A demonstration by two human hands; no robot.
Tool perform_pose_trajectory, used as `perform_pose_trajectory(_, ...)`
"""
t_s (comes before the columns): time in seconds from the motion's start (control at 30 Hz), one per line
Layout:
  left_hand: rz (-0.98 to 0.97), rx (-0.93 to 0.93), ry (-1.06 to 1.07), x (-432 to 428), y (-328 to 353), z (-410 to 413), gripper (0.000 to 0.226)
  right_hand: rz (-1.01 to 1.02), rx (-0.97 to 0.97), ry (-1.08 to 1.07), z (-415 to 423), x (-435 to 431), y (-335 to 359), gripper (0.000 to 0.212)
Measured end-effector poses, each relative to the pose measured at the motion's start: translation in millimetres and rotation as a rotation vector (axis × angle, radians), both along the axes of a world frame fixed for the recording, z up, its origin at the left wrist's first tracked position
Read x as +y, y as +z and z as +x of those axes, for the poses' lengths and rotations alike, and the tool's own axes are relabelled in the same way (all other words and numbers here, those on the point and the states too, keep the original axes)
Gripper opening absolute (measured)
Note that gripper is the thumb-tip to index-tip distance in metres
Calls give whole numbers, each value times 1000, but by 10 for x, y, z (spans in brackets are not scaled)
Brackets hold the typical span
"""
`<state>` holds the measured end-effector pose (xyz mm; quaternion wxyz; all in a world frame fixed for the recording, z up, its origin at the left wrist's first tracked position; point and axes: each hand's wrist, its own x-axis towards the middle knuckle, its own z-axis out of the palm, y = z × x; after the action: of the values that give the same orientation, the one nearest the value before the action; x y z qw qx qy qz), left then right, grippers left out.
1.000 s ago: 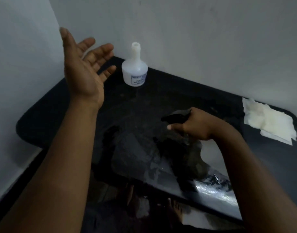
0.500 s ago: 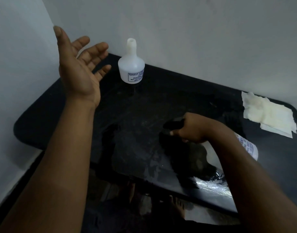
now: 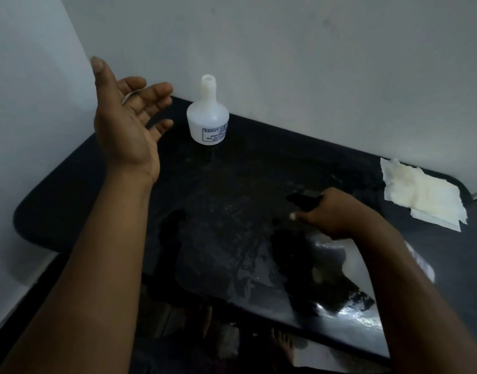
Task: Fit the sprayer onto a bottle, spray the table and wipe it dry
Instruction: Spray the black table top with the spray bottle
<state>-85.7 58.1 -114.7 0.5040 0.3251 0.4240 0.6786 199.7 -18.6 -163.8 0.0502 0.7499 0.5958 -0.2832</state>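
My right hand (image 3: 337, 214) grips a black sprayer head (image 3: 303, 201) over the middle right of the black table (image 3: 97, 190), its nozzle pointing left. The bottle under that sprayer is mostly hidden by my forearm; a blurred white bit (image 3: 423, 263) shows beside the arm. My left hand (image 3: 126, 125) is raised above the table's far left, palm up, fingers spread, holding nothing. A second white bottle (image 3: 207, 120) with a printed label stands uncapped near the back wall. The tabletop looks wet and streaked in the middle.
A folded pale cloth or paper towel (image 3: 420, 193) lies at the table's far right. White walls (image 3: 312, 63) close in behind and to the left. The table's near edge reflects light, and bare feet show on the floor below.
My right hand with the sprayer has shifted slightly right and toward me. The left hand stays raised and open, almost in the same place.
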Motion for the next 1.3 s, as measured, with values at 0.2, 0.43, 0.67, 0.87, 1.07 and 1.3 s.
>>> perform_pose_trajectory(0.2, 3, 18, 12, 43, -35, 46, 51, 90, 64, -167, 359, -31, 179, 37)
perform_pose_trajectory(0.43, 2, 70, 1, 145, -133, -4, 45, -79, 165, -146, 561, -119, 158, 13)
perform_pose_trajectory(0.67, 3, 98, 5, 184, -195, 3, 45, -202, 339, 39, 549, -231, 271, 7)
perform_pose_trajectory(0.87, -2, 117, 21, 181, -171, 20, 46, -236, 352, 83, 424, -234, 254, 21)
perform_pose_trajectory(1.07, 6, 110, 38, 146, -136, 54, 47, -303, 406, 45, 428, -226, 231, 34)
perform_pose_trajectory(1.3, -15, 116, 25, 134, -149, 70, 41, -298, 397, 23, 583, -299, 303, 13)
